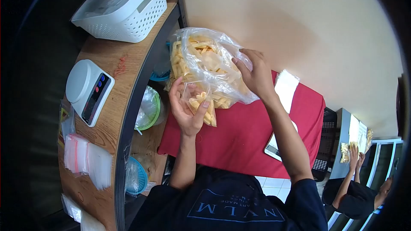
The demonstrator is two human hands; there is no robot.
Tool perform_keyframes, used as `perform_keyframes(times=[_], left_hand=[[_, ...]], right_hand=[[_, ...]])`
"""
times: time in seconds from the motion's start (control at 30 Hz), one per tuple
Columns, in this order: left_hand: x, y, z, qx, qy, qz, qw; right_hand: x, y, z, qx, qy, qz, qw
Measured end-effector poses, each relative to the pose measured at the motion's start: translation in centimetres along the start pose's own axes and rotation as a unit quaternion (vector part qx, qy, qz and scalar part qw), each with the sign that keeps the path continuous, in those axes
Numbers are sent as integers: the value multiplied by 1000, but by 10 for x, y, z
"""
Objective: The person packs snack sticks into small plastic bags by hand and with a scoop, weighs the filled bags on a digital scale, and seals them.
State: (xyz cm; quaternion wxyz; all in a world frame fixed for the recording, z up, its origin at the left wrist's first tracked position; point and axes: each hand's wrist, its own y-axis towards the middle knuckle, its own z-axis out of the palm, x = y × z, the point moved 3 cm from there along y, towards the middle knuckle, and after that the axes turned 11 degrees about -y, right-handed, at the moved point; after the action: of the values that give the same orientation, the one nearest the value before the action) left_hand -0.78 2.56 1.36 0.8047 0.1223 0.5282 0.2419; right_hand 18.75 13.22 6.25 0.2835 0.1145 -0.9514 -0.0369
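A large clear plastic bag point(214, 66) full of pale yellow snack sticks point(188, 66) stands on the red-covered table. In front of it, my left hand point(186, 111) holds a small clear bag point(202, 105), thumb across its front. That small bag is partly filled with the same kind of pieces and hangs tilted. My right hand point(256, 70) is at the large bag's right rim, with thumb and fingers around the loose plastic. Where the fingertips meet the film is partly hidden.
The red cloth point(231, 145) bears white packaging point(286, 87) and a partly covered white scale point(274, 147). On the wooden shelf at left are another scale point(90, 90), a white basket point(124, 13) and plastic pouches point(87, 160). A co-worker point(353, 196) handles snack packs at far right.
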Motion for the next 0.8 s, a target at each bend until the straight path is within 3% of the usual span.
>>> perform_keyframes(times=[0.07, 0.13, 0.17, 0.23, 0.33, 0.43, 0.5, 0.53, 0.7, 0.8], left_hand=[[-4, 4, 5, -34, -13, -9, 999], [-8, -4, 25, -53, -25, -32, 998], [-6, -2, 31, -68, -35, -37, 996], [-2, -4, 51, -33, -33, -42, 998], [-5, -7, 82, 14, -92, -87, 992], [7, -3, 99, 17, -150, -158, 976], [28, -1, 114, 110, -86, -255, 957], [34, -1, 124, 124, -89, -250, 956], [44, -6, 178, 187, -117, -255, 941], [51, -19, 200, 176, -148, -254, 939]], right_hand=[[24, -26, -18, -156, 0, -121, 980], [36, -68, -24, 5, 171, -113, 979], [42, -82, -19, -12, 172, -158, 972], [41, -103, -13, 46, 274, -66, 958], [13, -121, -11, 3, 374, 38, 927], [-16, -133, -33, 9, 391, 49, 919], [-41, -139, -48, 18, 356, 79, 931], [-50, -139, -60, 5, 309, 67, 949], [-86, -155, -102, -122, 356, 113, 919], [-102, -172, -113, -143, 369, 119, 911]])
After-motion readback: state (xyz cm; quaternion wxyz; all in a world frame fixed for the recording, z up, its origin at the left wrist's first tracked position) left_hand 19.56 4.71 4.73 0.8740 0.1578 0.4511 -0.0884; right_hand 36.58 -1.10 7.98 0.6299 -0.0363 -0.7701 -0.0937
